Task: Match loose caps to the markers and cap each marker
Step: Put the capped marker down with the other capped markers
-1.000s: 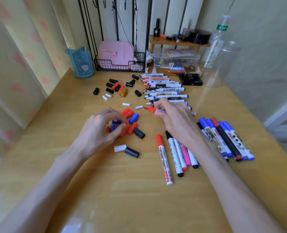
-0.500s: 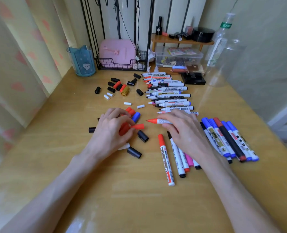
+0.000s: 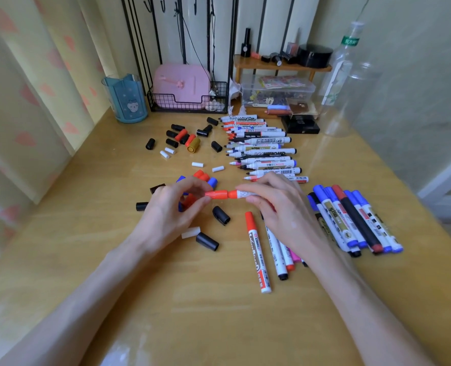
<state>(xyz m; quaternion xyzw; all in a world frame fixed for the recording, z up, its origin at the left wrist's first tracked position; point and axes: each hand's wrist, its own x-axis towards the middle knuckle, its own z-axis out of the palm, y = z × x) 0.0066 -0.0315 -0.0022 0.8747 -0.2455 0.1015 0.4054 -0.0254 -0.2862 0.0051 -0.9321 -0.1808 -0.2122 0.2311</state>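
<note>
Roughly a dozen capped markers [image 3: 356, 220] lie in two bunches at centre right, but a long row [image 3: 261, 151] of bare-tipped ones waits at upper centre with loose caps [image 3: 182, 138] scattered to its left, so I'd guess I'm under halfway. Mid-frame, my left hand [image 3: 171, 212] pinches a red cap [image 3: 216, 194] between thumb and fingertips. My right hand [image 3: 279, 207] pinches the red marker [image 3: 241, 194] by its barrel, the cap's mouth right at the tip and not fully seated, as far as I can tell.

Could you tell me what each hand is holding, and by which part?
The left hand pinches a red cap by its outer end; the right hand grips the red marker by its barrel.
</note>
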